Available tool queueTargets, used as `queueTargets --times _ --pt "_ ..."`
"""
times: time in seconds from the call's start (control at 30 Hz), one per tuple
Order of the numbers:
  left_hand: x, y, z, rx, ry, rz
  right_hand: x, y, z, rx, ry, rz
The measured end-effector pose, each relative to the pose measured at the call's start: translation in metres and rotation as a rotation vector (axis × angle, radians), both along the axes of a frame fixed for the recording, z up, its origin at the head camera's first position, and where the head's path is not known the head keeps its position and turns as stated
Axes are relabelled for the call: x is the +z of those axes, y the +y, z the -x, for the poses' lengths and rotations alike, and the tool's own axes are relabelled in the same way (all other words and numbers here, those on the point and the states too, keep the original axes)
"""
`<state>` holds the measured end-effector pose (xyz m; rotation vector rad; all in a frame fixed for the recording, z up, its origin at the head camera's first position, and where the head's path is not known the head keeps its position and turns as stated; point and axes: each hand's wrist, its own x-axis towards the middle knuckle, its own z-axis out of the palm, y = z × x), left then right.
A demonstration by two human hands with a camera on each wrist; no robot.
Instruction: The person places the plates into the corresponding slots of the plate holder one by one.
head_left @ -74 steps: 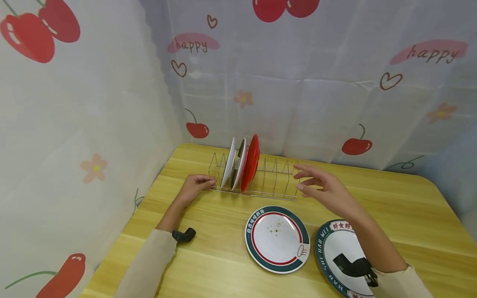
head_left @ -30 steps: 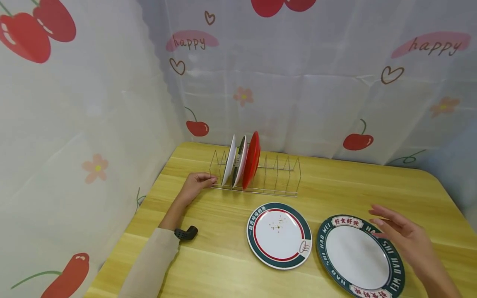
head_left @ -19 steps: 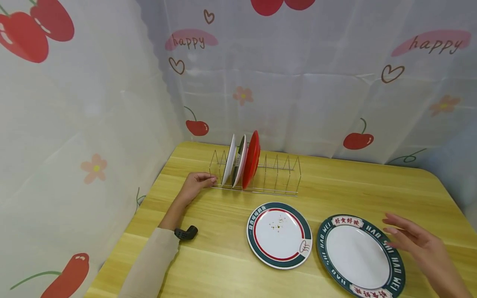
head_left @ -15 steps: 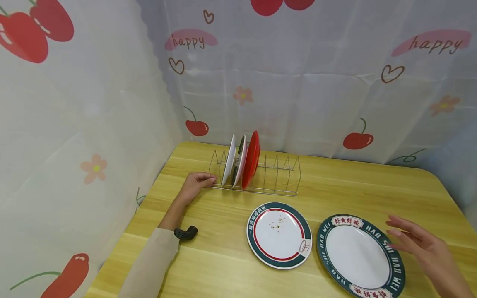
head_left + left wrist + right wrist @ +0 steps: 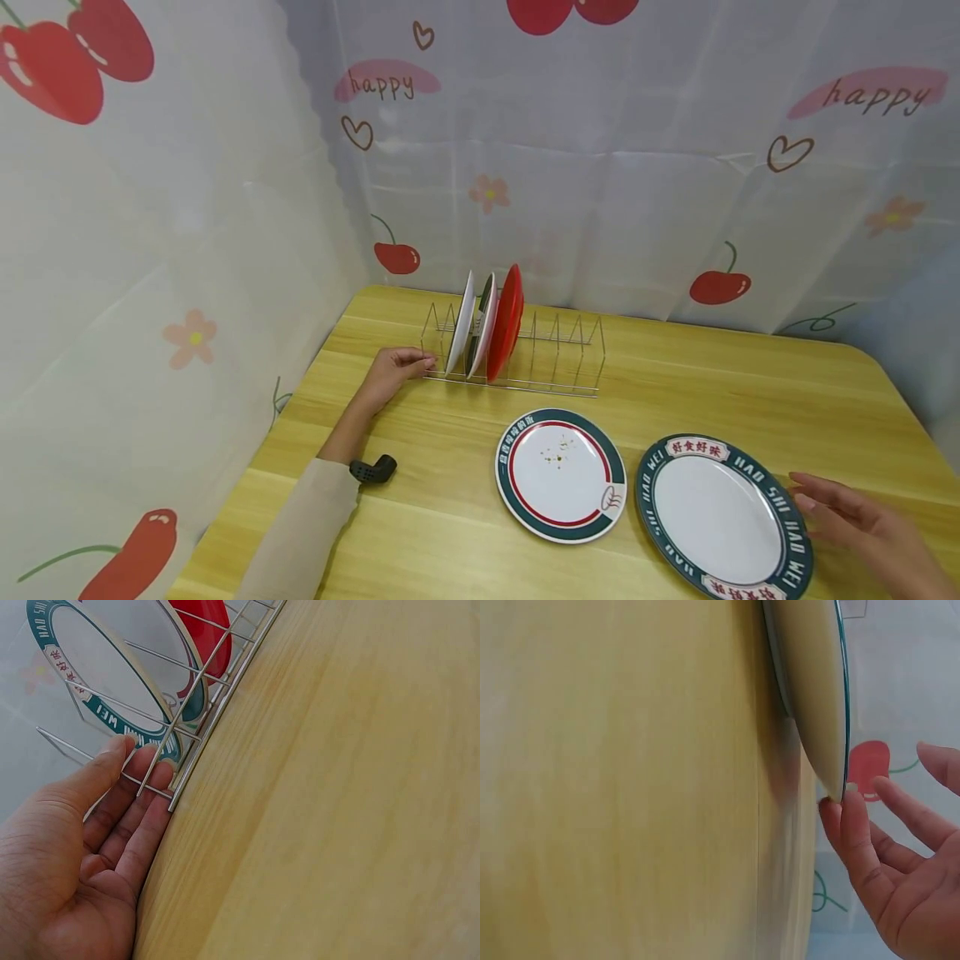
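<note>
Head view shows the work partway along, as I judge it: 3 plates stand in the wire plate rack point(image 5: 551, 388), while 2 lie flat on the wooden table point(image 5: 427, 517), nearer to me. Everything racked is in the rack's left half: a white plate with HAO SHI lettering point(image 5: 97, 667) leftmost, a middle green-rimmed plate point(image 5: 482, 329) beside it, then a red plate point(image 5: 506, 327). I cannot tell whether more than 1 red plate is there.

Outside the rack, the smaller red-ringed plate point(image 5: 531, 492) lies on its near side. Its white centre bears yellow-brown specks point(image 5: 558, 457); I cannot tell if they are crumbs or print. Just right of it lies the larger HAO SHI HAO WEI plate point(image 5: 716, 521), its white face plain.

My left hand point(image 5: 392, 373) pinches the rack's left end wire, thumb on 1 side and fingers on the other. My right hand point(image 5: 870, 525) is at the larger plate's right edge, fingers loosely spread; 2 fingertips seem to touch the rim, the thumb standing off it. That plate looks not yet gripped, and I cannot tell if its edge is raised.
</note>
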<state>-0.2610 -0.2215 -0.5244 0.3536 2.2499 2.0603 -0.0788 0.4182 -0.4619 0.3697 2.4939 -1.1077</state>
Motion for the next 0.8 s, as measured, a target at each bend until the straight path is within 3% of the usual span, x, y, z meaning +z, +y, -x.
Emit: queueTargets --times 0.27,0.57,0.8 --pt "-0.003 -0.002 0.000 0.002 -0.002 0.004 -0.011 0.004 -0.003 0.072 -0.096 0.024" --pt "-0.003 -0.001 0.001 -0.001 0.011 0.002 -0.015 0.004 -0.004 0.165 -0.029 -0.037" --pt "-0.004 -0.002 0.003 -0.003 0.012 -0.001 -0.015 0.004 -0.004 0.235 -0.046 -0.002"
